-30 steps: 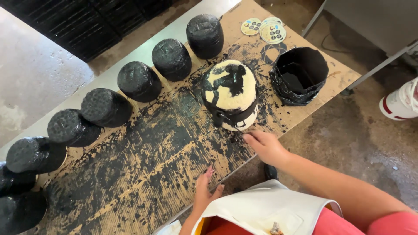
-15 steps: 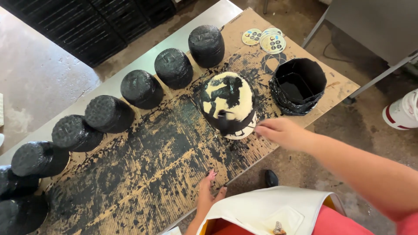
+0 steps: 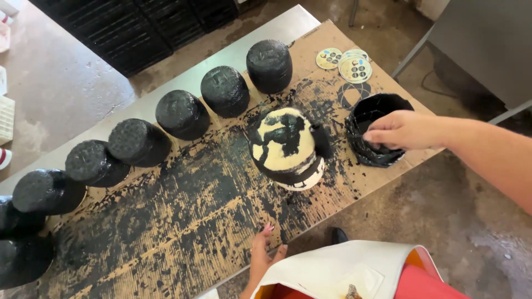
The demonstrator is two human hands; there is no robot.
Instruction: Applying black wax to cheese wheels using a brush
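A pale round block (image 3: 288,147), partly smeared with black coating, stands on a cardboard sheet (image 3: 183,221) stained black. My right hand (image 3: 402,130) reaches over the rim of a black tub (image 3: 377,130) to the right of the block, fingers bent together; I cannot tell whether it holds anything. My left hand (image 3: 263,252) rests with spread fingers on the cardboard's near edge, holding nothing. A row of several fully black round blocks (image 3: 224,88) runs along the far side of the table.
Round printed discs (image 3: 346,62) lie at the cardboard's far right corner. A grey metal table (image 3: 277,27) carries the cardboard. Black crates (image 3: 127,27) stand beyond it on the concrete floor. A grey cabinet (image 3: 482,39) is at right.
My right hand has moved from the near side of the pale block up and right to the black tub. The left hand has stayed on the edge.
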